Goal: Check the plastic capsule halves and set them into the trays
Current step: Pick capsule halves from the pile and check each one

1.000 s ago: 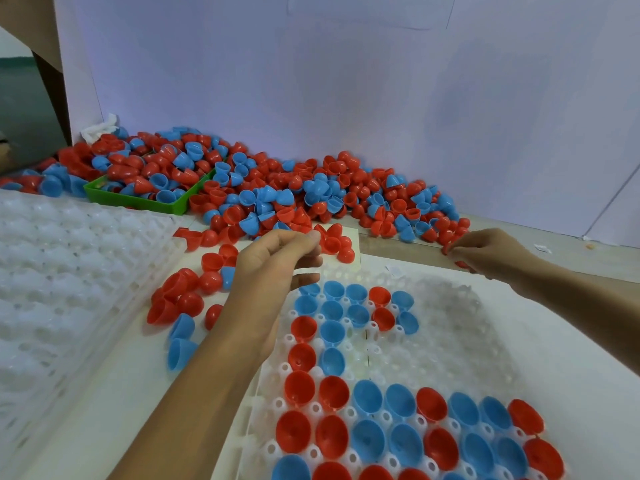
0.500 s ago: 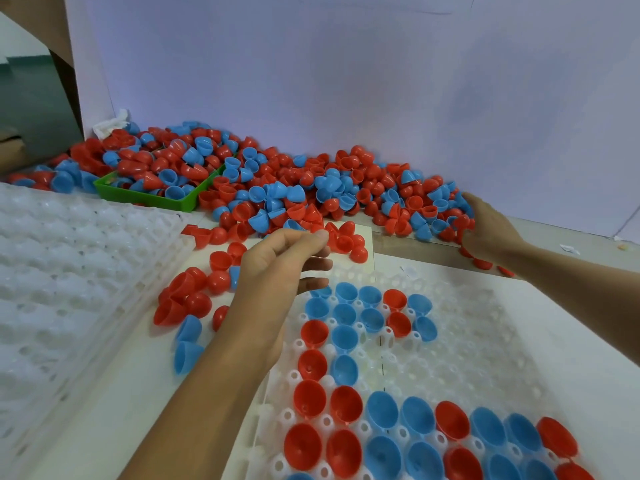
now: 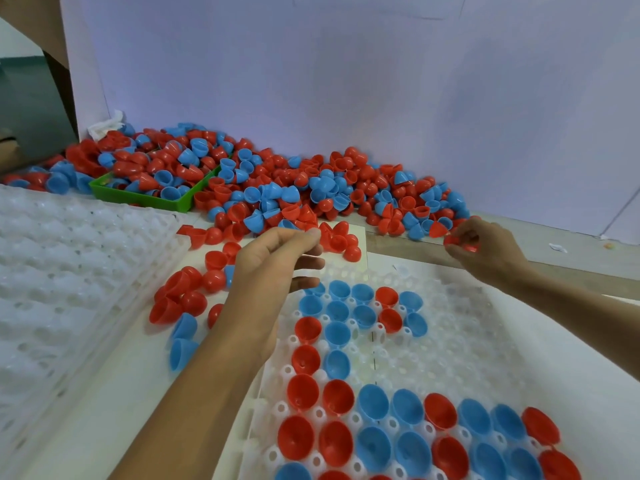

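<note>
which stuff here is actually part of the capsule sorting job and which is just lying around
Part of the job:
- right hand holding a red capsule half
- left hand
- part-filled white tray
- pile of red and blue halves
- stack of white trays

Just lying about:
- crumpled white paper
- paper scrap

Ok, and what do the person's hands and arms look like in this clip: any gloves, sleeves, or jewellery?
The left hand and right hand are bare, with no gloves. Both forearms are uncovered as far as the frame shows, so no sleeves are in view. No watch, ring, or wristband is visible on either one.
</note>
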